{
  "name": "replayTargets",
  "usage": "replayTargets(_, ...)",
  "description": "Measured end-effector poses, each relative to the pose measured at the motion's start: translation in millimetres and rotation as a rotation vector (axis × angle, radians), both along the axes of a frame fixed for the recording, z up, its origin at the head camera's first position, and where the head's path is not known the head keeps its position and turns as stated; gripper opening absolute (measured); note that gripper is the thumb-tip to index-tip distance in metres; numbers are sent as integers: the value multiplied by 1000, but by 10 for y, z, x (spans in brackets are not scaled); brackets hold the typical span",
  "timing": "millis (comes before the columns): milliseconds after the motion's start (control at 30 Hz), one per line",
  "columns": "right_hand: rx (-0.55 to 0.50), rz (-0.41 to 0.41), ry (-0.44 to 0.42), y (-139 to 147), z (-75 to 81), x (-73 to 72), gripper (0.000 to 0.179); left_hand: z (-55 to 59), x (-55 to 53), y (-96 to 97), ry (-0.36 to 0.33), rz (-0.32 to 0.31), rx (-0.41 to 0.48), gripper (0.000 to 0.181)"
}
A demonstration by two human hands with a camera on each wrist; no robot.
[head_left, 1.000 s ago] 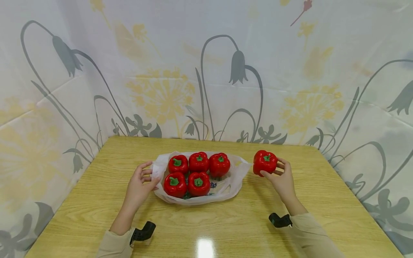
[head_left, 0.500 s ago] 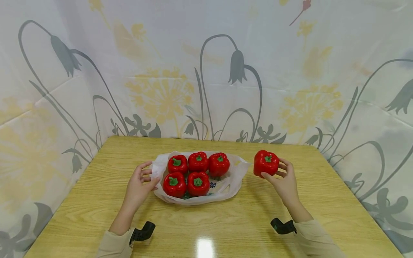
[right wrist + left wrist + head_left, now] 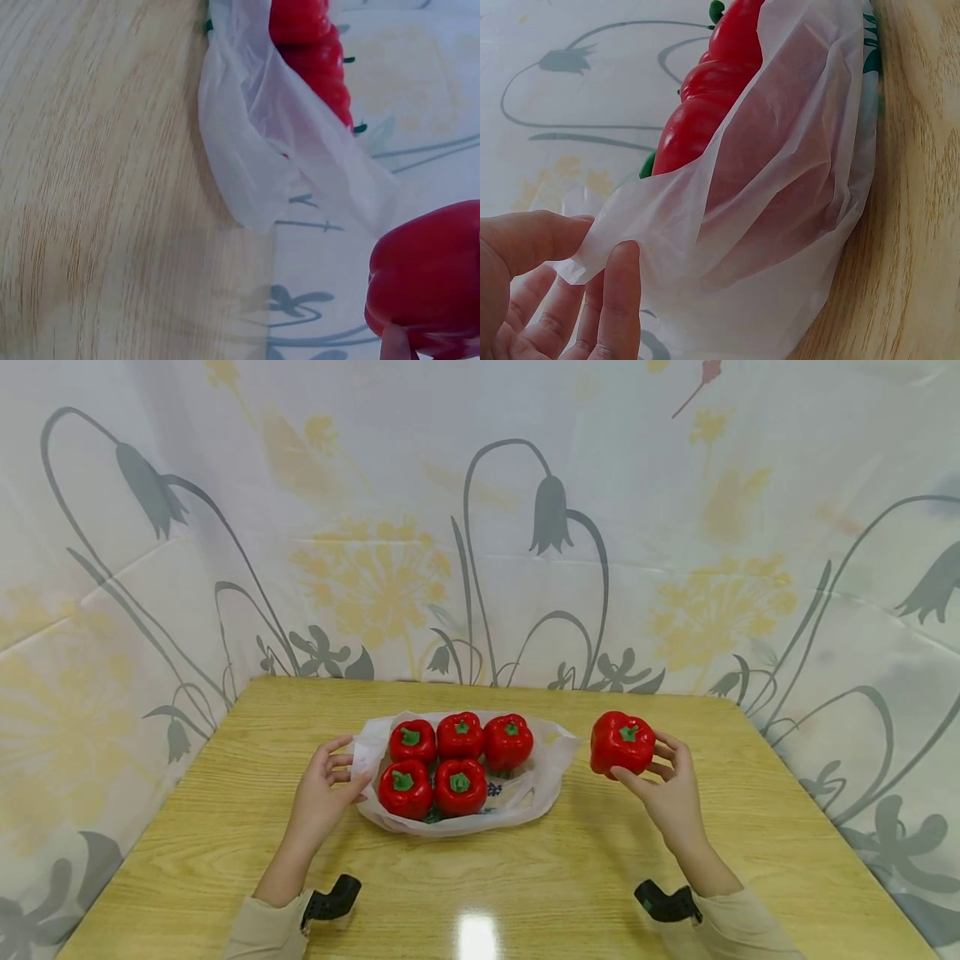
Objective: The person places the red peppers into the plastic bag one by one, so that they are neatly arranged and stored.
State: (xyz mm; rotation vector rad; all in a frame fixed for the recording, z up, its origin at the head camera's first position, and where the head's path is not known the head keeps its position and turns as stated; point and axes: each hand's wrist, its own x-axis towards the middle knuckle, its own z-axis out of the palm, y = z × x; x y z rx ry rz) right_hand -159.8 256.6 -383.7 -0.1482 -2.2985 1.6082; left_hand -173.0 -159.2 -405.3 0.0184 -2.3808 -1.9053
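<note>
In the head view, a white plastic bag (image 3: 525, 806) lies spread on the table with several red bell peppers (image 3: 461, 787) inside, their green stems showing. My left hand (image 3: 321, 793) pinches the bag's left edge; in the left wrist view, thumb and fingers (image 3: 619, 300) meet on the thin plastic (image 3: 604, 244). Beyond the bag's right end, my right hand (image 3: 670, 789) grips one red bell pepper (image 3: 618, 747) between thumb and fingers, its stem tilted to the right. The right wrist view shows this pepper (image 3: 427, 277) at the lower right, with most of the hand out of frame.
Everything sits on a light wooden table (image 3: 465, 877). A patterned cloth (image 3: 360, 485) with grey and yellow flowers hangs behind it and at both sides. A black wrist device (image 3: 333, 897) is strapped to each sleeve.
My right hand has shifted slightly right and toward me, and the pepper in it has tilted further right. The left hand and the bag look the same.
</note>
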Motion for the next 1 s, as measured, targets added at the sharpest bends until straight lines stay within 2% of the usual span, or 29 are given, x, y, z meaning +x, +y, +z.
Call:
replayTargets(500,-49,60,33,-166,121,141,73,-2,-8,6,-7,4,4,57)
replayTargets(1000,-109,162,60,-375,129,193,70,10,-6,6,-17,3,10,59)
